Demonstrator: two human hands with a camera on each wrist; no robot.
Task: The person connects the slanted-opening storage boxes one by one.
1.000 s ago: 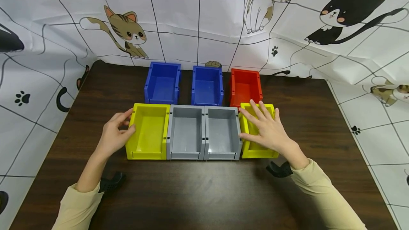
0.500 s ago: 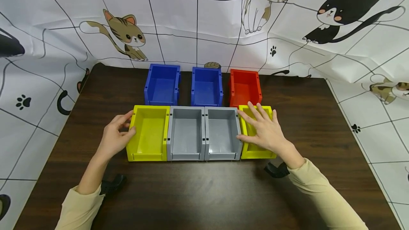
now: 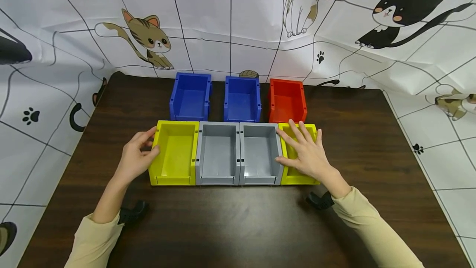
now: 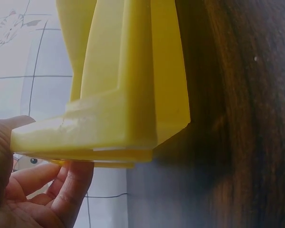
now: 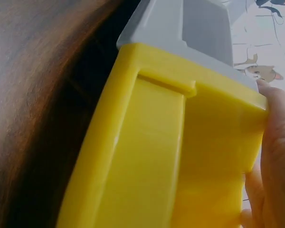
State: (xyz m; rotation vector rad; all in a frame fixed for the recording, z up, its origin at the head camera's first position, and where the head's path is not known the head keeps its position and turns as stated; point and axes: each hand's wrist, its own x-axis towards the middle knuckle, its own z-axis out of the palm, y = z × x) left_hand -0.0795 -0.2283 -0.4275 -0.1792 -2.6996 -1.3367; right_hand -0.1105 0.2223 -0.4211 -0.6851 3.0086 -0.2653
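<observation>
Four bins stand side by side in a row in the head view. At its left end, my left hand [image 3: 136, 155] holds the side wall of a yellow bin [image 3: 174, 152], thumb over the rim and bent fingers against the outside. Two grey bins [image 3: 217, 152] fill the middle, their walls touching. My right hand [image 3: 306, 152] lies spread across the top of the right yellow bin [image 3: 299, 180], thumb and index tips at its seam with the grey bin. In the right wrist view this yellow bin [image 5: 142, 142] sits against the grey one [image 5: 204, 33].
Behind the row stand two blue bins [image 3: 191, 96] and a red bin [image 3: 287, 100]. The dark wooden table [image 3: 238, 226] reaches back to a white cat-printed sheet [image 3: 208, 15]. Black straps [image 3: 132, 212] sit at both wrists.
The right yellow bin has shifted slightly left under my right hand, closing up against the grey bin. My left hand stays at the left yellow bin.
</observation>
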